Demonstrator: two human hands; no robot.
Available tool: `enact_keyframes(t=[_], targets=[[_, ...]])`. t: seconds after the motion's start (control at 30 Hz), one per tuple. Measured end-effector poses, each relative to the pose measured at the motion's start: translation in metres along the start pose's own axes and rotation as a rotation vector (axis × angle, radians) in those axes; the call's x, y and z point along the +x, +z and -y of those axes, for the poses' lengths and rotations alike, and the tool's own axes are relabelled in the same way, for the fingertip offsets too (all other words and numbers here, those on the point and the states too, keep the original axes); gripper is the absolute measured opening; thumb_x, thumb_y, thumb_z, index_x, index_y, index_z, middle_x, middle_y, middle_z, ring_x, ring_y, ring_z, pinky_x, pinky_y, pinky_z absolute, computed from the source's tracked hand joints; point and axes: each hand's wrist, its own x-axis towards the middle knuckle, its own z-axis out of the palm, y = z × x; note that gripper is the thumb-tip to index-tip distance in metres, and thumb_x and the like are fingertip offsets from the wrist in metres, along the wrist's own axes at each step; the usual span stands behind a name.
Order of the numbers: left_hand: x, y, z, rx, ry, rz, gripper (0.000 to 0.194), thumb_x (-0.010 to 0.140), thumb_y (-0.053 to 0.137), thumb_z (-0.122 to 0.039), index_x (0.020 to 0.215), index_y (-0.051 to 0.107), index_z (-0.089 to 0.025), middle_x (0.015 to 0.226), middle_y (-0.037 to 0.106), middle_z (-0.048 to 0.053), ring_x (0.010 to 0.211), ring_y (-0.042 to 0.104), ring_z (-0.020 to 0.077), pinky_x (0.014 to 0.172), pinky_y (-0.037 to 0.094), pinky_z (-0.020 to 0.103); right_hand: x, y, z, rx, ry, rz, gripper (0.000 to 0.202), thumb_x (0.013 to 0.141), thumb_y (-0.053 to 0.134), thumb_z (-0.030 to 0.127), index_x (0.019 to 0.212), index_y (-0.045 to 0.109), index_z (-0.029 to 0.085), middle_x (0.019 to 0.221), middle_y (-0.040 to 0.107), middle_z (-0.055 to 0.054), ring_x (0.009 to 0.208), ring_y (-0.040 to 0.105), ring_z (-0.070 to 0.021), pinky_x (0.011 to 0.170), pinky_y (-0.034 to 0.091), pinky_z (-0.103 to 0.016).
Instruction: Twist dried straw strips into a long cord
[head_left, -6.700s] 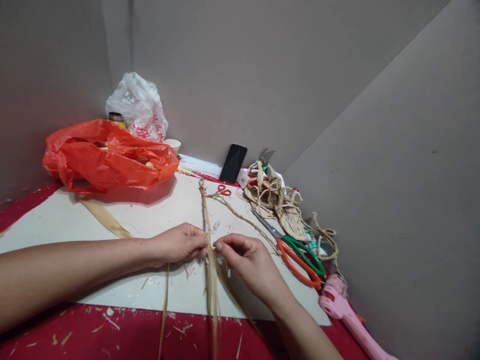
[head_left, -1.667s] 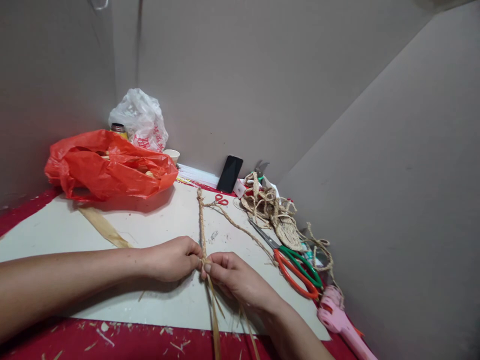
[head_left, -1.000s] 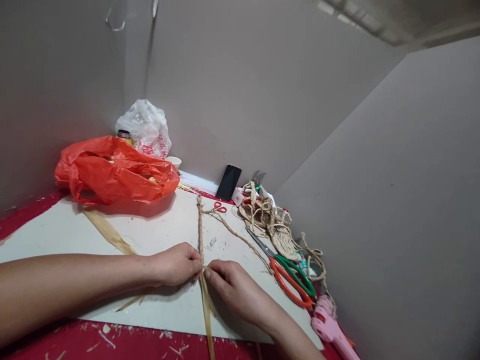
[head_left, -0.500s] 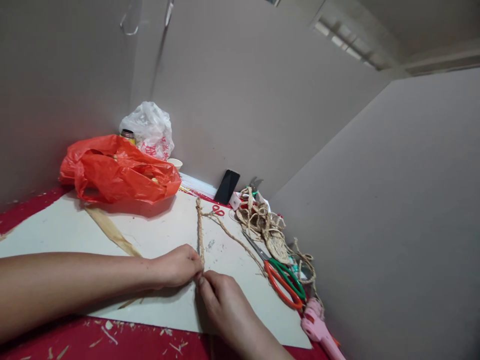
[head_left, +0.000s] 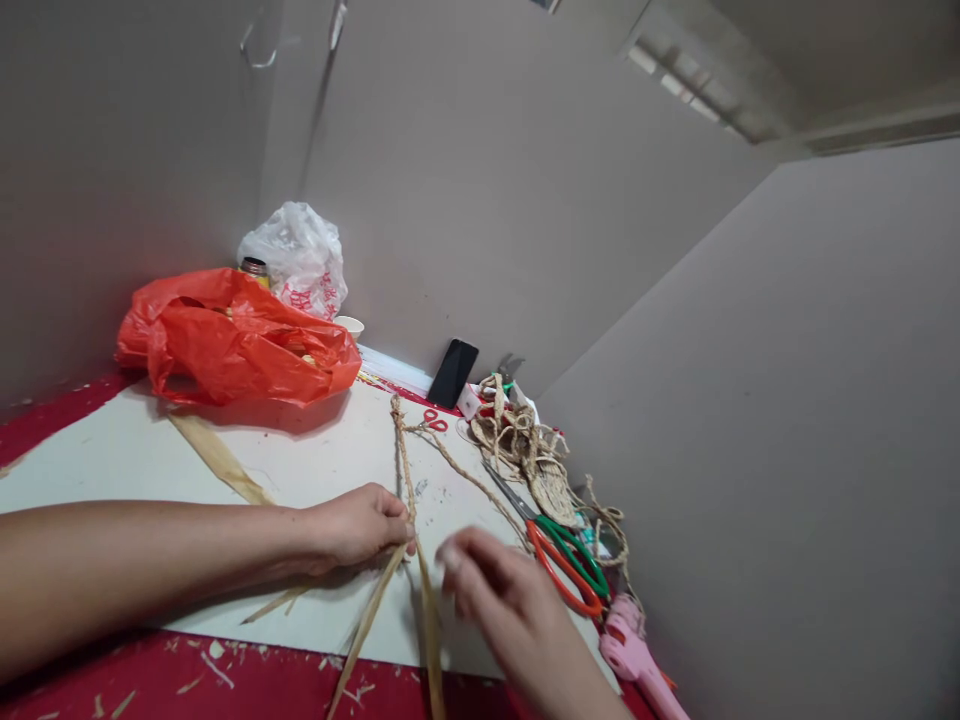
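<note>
My left hand (head_left: 375, 525) pinches a twisted straw cord (head_left: 401, 455) at its near end, over the white board (head_left: 315, 455). Below that pinch, two flat straw strands (head_left: 429, 625) hang apart toward me, one slanting left and one nearly straight down. My right hand (head_left: 506, 600) is off the strands, to their right, its fingers loosely curled and apart with nothing seen in them; motion blurs it slightly. A thinner cord branch runs right toward large scissors (head_left: 559, 550) with one orange and one green handle. Small red-handled scissors (head_left: 434, 421) lie near the cord's far end.
A red plastic bag (head_left: 240, 345) sits at the back left before a white bag (head_left: 296, 250). A phone (head_left: 453, 374) leans on the wall. Coiled straw rope (head_left: 536, 445) and a pink glue gun (head_left: 634, 655) line the right edge. A loose straw strip (head_left: 217, 458) lies left.
My right hand has let go of the straw and moved right. Two strands now hang apart below my left hand, which has shifted slightly right and keeps its pinch on the cord.
</note>
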Motion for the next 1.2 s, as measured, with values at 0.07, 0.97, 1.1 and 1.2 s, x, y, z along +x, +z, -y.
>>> enact_keyframes(t=[0.07,0.97,1.1,1.2], targets=[[0.0,-0.001,0.0,-0.025,0.005,0.038,0.027,0.068,0.058,-0.042,0.064,0.053,-0.016,0.041,0.036,-0.008,0.036,0.023,0.0054,0.041,0.013,0.023,0.014,0.001,-0.009,0.217,0.05,-0.139,0.032,0.082,0.054,0.045,0.1,0.059,0.019,0.09,0.063,-0.005,0.08,0.057,-0.0162,0.069,0.043,-0.025],[-0.004,-0.03,-0.029,0.78,0.132,0.1,0.023,0.073,0.043,-0.026,0.069,0.064,-0.016,0.055,0.05,-0.003,0.052,0.039,0.0097,0.05,0.031,0.02,0.042,0.033,-0.029,0.868,0.413,0.219,0.036,0.073,0.063,0.046,0.058,0.046,0.017,0.038,0.029,0.011,0.03,0.013,-0.0011,0.03,0.007,-0.017],[-0.016,-0.014,-0.031,0.922,0.123,-0.037,0.027,0.075,0.042,-0.029,0.068,0.065,-0.016,0.058,0.057,0.001,0.052,0.046,0.0121,0.048,0.031,0.022,0.039,0.039,-0.029,0.921,0.408,0.16,0.035,0.07,0.066,0.046,0.061,0.048,0.017,0.038,0.028,0.012,0.031,0.011,-0.0011,0.03,0.007,-0.016],[-0.026,0.001,-0.027,1.138,0.198,-0.089,0.029,0.078,0.04,-0.027,0.079,0.066,-0.015,0.068,0.063,0.007,0.058,0.055,0.0168,0.052,0.036,0.025,0.037,0.041,-0.028,0.987,0.422,0.155,0.044,0.069,0.067,0.045,0.055,0.035,0.019,0.038,0.027,0.012,0.031,0.011,-0.0006,0.031,0.006,-0.016]])
